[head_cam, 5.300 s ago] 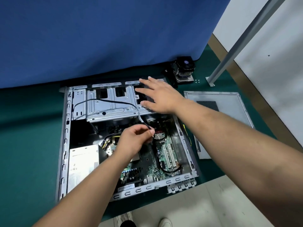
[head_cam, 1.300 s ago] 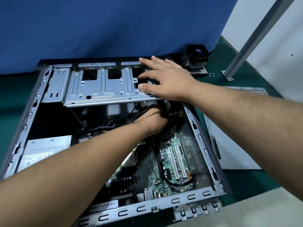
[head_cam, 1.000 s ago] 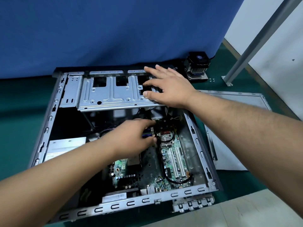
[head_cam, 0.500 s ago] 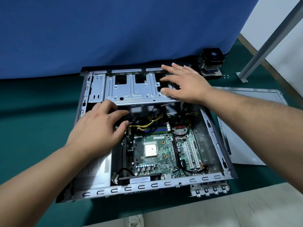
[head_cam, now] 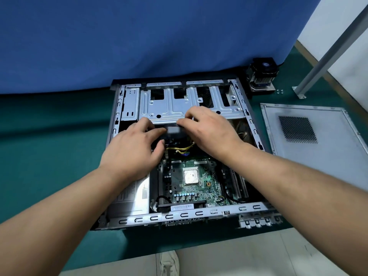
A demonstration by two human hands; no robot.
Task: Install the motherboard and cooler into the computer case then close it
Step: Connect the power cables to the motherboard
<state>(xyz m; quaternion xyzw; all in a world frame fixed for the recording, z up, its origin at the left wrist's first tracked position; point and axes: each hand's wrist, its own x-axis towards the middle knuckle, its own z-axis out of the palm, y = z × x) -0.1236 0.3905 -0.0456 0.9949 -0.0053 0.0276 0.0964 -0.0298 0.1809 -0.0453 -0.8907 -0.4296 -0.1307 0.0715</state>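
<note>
Both hands, left hand [head_cam: 133,154] and right hand [head_cam: 212,132], at drive cage [head_cam: 171,108] edge inside open case [head_cam: 199,214]; motherboard [head_cam: 191,182] below.

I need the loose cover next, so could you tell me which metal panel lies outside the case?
The vented side panel, flat on the green mat right of the case.

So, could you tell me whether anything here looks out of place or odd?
Nothing looks damaged or spilled. The cooler sits outside the case, by the curtain, so the CPU on the motherboard is bare. The side panel lies off, beside the case.
</note>
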